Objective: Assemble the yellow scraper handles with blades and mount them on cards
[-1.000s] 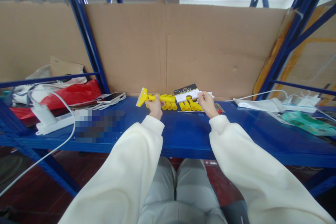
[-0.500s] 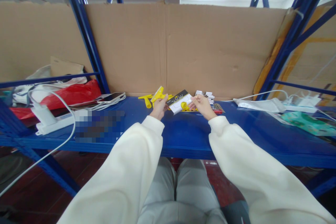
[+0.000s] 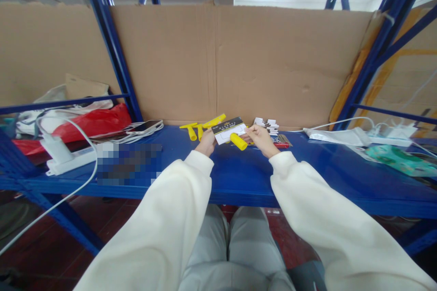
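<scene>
My left hand is closed on the left edge of a black-and-white printed card or flat packet. At its right end are the pinched fingers of my right hand. A yellow cylindrical handle sticks out in front of the card's lower right part, close to my right fingertips. Whether it passes through the card or is held by those fingers I cannot tell. Just beyond my left hand is a yellow T-shaped tool, partly hidden by it. Another yellow T-shaped tool lies further left.
Behind my right hand are several white pieces and a red-edged packet. A phone, red bag and power strip occupy the left. Rightward lie a white pouch and green pack. Cardboard backs the blue shelf.
The card has tipped flatter and shifted slightly left. The yellow handle in front of it now points down and right towards me. The yellow tool by my left hand has turned to a flatter angle.
</scene>
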`<state>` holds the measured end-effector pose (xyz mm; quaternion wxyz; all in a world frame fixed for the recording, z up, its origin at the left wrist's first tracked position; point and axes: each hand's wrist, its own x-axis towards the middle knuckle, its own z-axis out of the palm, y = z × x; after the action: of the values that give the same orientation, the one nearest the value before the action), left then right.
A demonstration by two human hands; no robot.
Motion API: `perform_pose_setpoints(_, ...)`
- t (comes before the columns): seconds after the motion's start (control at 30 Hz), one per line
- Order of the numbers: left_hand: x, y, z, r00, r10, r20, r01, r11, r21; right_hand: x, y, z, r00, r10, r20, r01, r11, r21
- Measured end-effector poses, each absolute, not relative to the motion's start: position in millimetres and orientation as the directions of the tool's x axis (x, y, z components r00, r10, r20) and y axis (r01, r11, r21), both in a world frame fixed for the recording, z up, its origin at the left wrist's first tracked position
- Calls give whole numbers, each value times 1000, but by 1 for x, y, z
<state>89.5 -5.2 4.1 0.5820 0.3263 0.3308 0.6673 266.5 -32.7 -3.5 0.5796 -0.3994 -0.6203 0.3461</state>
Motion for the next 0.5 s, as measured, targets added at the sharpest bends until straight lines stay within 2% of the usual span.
perform_pose_setpoints(0.3,91,0,0,-41,999,33,-449,-48,892,267,-32,-5,41,894,446,79,442,-894)
perform_pose_setpoints(0.5,89,0,3,29,999,17,-469,-2,883,266,-29,-8,40,902,430,45,429,-902)
